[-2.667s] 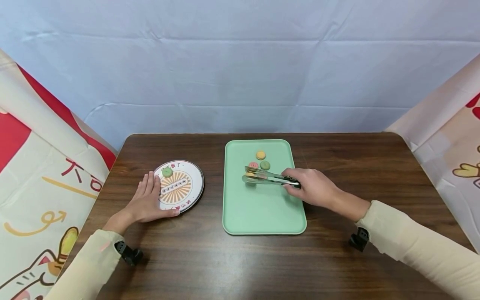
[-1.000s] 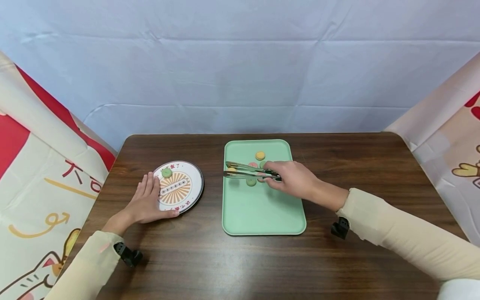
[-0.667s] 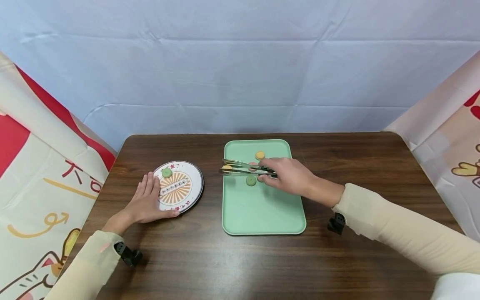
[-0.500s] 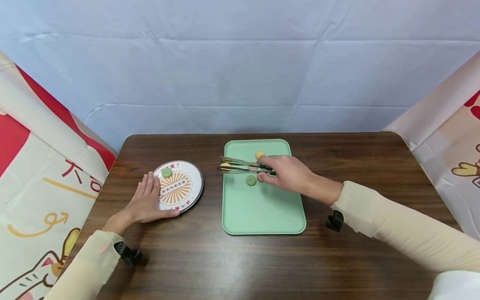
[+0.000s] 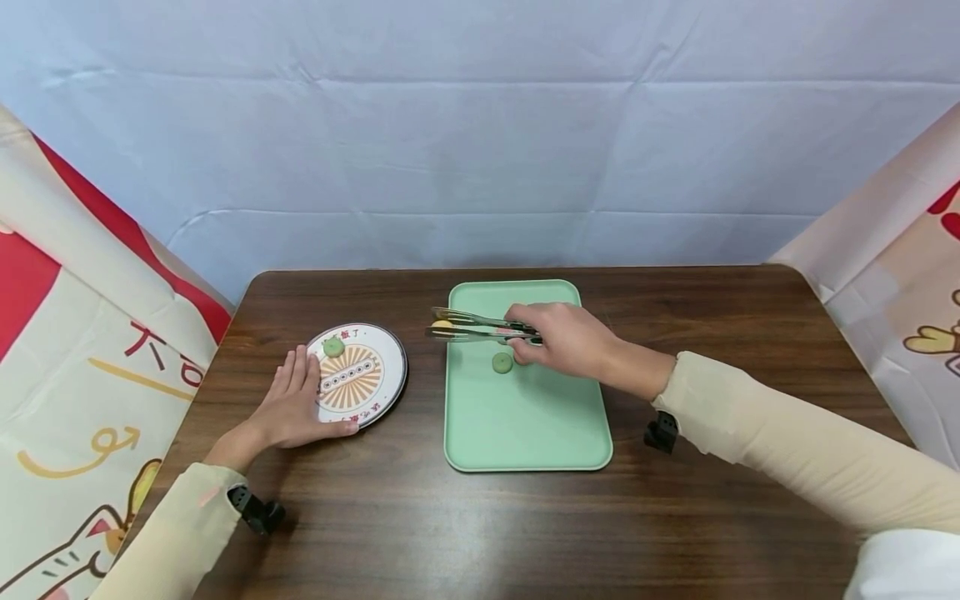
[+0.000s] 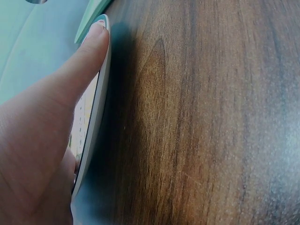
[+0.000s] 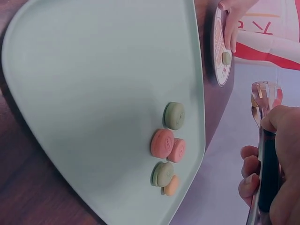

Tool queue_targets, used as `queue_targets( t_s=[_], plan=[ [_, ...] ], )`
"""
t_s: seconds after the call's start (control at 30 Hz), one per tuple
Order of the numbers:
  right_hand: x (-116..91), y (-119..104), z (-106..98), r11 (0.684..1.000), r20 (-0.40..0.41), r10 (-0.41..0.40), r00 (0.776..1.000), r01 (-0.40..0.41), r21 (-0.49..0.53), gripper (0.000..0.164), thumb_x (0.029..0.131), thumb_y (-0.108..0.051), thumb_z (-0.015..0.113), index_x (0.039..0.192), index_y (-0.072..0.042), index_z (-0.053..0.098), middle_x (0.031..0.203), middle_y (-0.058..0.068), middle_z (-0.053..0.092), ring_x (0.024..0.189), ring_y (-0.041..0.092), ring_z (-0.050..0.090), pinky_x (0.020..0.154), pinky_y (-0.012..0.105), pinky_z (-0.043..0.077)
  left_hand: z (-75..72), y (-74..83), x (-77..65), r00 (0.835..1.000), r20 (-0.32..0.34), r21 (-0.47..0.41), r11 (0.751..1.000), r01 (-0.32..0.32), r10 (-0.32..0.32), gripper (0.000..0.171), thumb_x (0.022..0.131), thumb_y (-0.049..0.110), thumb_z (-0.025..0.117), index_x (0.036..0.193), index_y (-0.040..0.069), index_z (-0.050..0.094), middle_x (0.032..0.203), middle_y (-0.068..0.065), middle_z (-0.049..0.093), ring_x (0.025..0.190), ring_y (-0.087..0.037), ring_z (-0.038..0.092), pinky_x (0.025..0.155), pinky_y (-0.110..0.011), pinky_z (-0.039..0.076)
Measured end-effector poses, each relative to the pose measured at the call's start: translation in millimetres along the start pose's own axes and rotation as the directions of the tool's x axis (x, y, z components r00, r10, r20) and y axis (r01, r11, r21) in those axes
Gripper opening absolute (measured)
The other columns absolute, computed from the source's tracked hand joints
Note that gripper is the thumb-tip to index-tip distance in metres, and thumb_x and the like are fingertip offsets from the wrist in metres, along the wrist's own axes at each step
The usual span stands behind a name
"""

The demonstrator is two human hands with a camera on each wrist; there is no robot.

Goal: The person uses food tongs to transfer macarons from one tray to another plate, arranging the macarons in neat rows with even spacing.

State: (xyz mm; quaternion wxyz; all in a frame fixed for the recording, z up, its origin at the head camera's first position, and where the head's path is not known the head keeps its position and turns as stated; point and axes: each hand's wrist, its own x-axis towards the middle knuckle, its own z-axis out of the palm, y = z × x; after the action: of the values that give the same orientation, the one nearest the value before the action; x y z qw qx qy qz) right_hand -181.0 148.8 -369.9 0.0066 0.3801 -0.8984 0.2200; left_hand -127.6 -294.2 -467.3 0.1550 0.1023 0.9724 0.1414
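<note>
My right hand (image 5: 566,337) grips metal tongs (image 5: 468,335) by their dark handle. Between the tong tips sits a yellow macaron (image 5: 443,324), which overlaps the left rim of the pale green tray (image 5: 528,425) in the head view. Flat on the white patterned plate's near-left side lies my left hand (image 5: 296,408), fingers straight and thumb along the rim. That plate (image 5: 390,371) carries one green macaron (image 5: 333,347). In the right wrist view the tray bears two pink macarons (image 7: 162,143), two green macarons (image 7: 175,116) and a yellow macaron (image 7: 170,185), some partly overlapping.
The brown wooden table (image 5: 435,517) bears both plate and tray, with a strip of wood between them. A pale cloth (image 5: 480,167) hangs behind the far edge. Printed sheets (image 5: 75,400) with cartoons flank the sides.
My right hand has moved left and slightly away from me, carrying the yellow macaron in the tongs from mid-tray to the left rim. My left hand has stayed on the plate.
</note>
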Motion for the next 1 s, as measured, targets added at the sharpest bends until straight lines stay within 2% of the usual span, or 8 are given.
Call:
queue_targets(
  t_s=[0.17, 0.27, 0.53, 0.77, 1.0],
  plan=[
    [4.6, -1.4, -0.1, 0.999, 0.005, -0.016, 1.0, 0.016, 0.027, 0.002, 0.1, -0.019, 0.062, 0.1, -0.018, 0.063, 0.07, -0.013, 0.058, 0.059, 0.007, 0.046, 0.055, 0.028, 0.04, 1.1, -1.1, 0.2, 1.0, 0.003, 0.007, 1.0, 0.004, -0.004, 0.149, 0.071, 0.088, 0.064, 0.156, -0.014, -0.004, 0.163, -0.031, -0.021, 0.151, -0.046, -0.019, 0.12, -0.063, -0.003],
    [7.2, -2.4, -0.1, 0.999, 0.011, -0.019, 1.0, 0.019, 0.043, 0.005, 0.1, -0.02, 0.063, 0.098, -0.016, 0.061, 0.064, -0.013, 0.058, 0.058, 0.005, 0.049, 0.055, 0.028, 0.04, 1.0, -1.0, 0.3, 1.0, 0.006, 0.006, 1.0, 0.005, -0.005, 0.15, 0.07, 0.088, 0.064, 0.156, -0.014, -0.004, 0.162, -0.03, -0.022, 0.151, -0.046, -0.019, 0.12, -0.064, -0.003],
    [14.7, -5.1, 0.7, 0.999, 0.052, 0.017, 0.998, -0.019, 0.046, 0.025, 0.102, -0.023, 0.061, 0.122, -0.008, 0.064, 0.057, -0.014, 0.062, 0.058, 0.002, 0.056, 0.06, 0.032, 0.047, -0.7, 1.4, -1.7, 1.0, -0.001, -0.011, 1.0, 0.001, -0.001, 0.149, 0.071, 0.086, 0.066, 0.155, -0.015, -0.004, 0.162, -0.031, -0.021, 0.15, -0.047, -0.019, 0.119, -0.064, -0.003],
    [20.1, -4.8, 5.3, 0.998, 0.06, 0.028, 0.998, -0.031, 0.053, 0.024, 0.101, -0.02, 0.06, 0.121, -0.008, 0.064, 0.051, -0.018, 0.054, 0.052, 0.003, 0.054, 0.058, 0.031, 0.046, -1.7, 5.3, -3.7, 1.0, -0.023, -0.028, 1.0, -0.009, 0.008, 0.146, 0.072, 0.081, 0.07, 0.155, -0.015, -0.001, 0.163, -0.032, -0.018, 0.151, -0.047, -0.017, 0.12, -0.064, -0.002],
    [26.5, -5.0, 10.0, 0.998, 0.047, 0.017, 0.999, -0.02, 0.059, 0.025, 0.101, -0.02, 0.061, 0.122, -0.007, 0.064, 0.054, -0.013, 0.055, 0.046, 0.003, 0.051, 0.055, 0.031, 0.045, -0.9, 3.9, -2.2, 1.0, -0.004, -0.002, 1.0, -0.001, 0.001, 0.148, 0.072, 0.086, 0.066, 0.155, -0.015, -0.004, 0.162, -0.032, -0.021, 0.151, -0.047, -0.018, 0.12, -0.064, -0.003]
  ],
)
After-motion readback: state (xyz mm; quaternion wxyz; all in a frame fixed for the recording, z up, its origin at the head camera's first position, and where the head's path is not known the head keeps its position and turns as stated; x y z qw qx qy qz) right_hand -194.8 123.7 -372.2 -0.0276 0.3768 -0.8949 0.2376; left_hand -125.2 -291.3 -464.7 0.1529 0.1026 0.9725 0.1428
